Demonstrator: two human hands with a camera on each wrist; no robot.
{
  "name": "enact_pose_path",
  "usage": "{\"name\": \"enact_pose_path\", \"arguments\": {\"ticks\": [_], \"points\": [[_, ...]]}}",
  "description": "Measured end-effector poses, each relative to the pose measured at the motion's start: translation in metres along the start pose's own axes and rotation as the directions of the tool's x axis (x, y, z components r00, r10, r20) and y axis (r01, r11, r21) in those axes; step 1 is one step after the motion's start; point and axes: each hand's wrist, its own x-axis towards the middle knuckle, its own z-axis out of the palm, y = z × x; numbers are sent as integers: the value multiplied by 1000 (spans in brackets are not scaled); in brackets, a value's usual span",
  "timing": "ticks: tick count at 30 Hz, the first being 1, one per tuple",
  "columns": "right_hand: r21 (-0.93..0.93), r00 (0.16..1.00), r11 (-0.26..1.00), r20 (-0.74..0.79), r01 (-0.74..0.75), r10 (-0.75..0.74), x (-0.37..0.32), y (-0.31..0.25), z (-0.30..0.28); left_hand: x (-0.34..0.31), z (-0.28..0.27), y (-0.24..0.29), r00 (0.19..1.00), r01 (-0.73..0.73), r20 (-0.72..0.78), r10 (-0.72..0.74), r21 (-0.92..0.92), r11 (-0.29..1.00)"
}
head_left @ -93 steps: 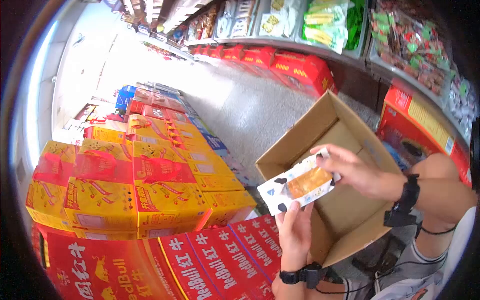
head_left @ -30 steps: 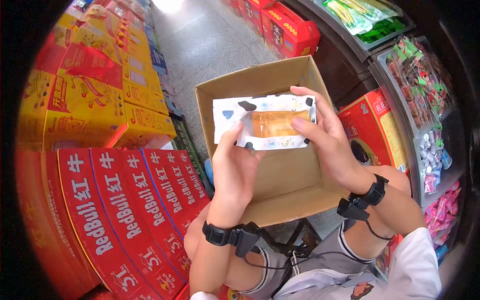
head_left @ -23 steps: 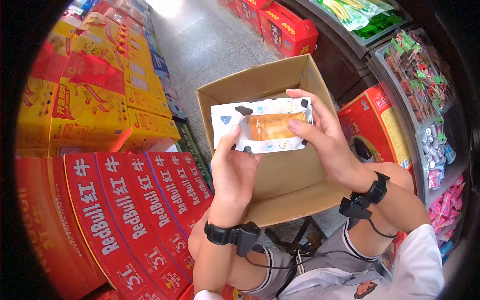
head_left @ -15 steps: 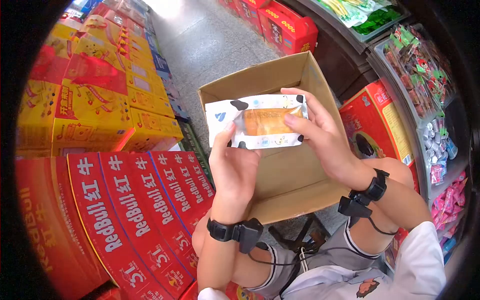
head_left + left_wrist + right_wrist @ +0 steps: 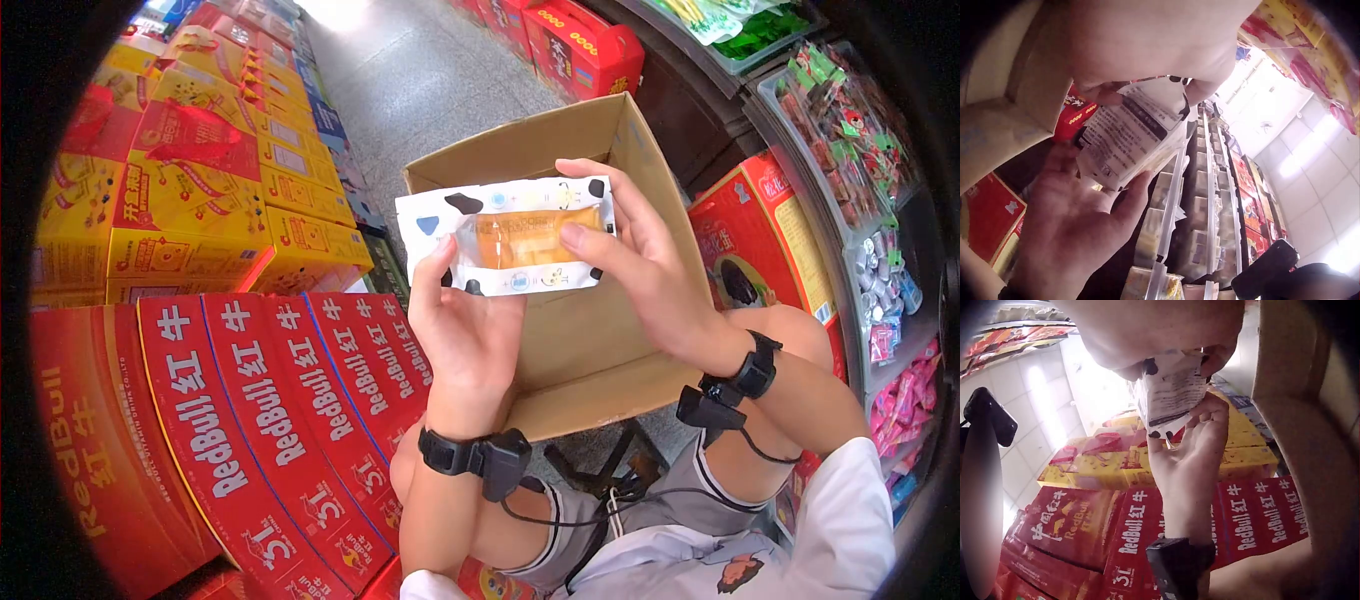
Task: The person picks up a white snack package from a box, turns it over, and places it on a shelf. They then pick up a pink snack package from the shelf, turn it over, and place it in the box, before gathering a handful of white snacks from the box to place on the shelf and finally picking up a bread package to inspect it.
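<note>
A bread packet (image 5: 525, 240), white with black cow patches and a clear window showing a golden piece inside, is held level over an open cardboard box (image 5: 590, 410). My left hand (image 5: 462, 335) pinches its left end, thumb on the front. At the other end my right hand (image 5: 655, 270) grips it, thumb on the window and fingers behind. The left wrist view shows the packet's printed back (image 5: 1135, 128), covered in small text. The same text side of the packet (image 5: 1175, 394) appears between the hands in the right wrist view.
Red Bull cartons (image 5: 270, 420) are stacked on the left, with yellow gift boxes (image 5: 190, 210) behind them. Trays of wrapped snacks (image 5: 840, 130) line the right side. A red box (image 5: 765, 235) stands beside the cardboard box. Grey floor (image 5: 420, 90) runs ahead.
The head view has turned, and the packet, earlier slanted, now lies level with both hands on its ends. Over the last second it has shifted slightly left; the grip stays the same.
</note>
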Motion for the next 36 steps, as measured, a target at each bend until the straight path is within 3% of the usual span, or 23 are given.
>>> {"name": "enact_pose_path", "arguments": {"ticks": [31, 34, 36], "points": [[2, 999, 1000, -49, -13, 13, -4, -4, -20, 3, 3, -13, 997, 73, 7, -73, 3, 997], [-28, 997, 998, -67, -50, 48, -6, -4, -25, 3, 2, -14, 997, 70, 9, -70, 21, 997], [53, 992, 994, -89, -91, 95, -4, -1, -29, 3, -2, -15, 998, 59, 0, -59, 44, 997]]}}
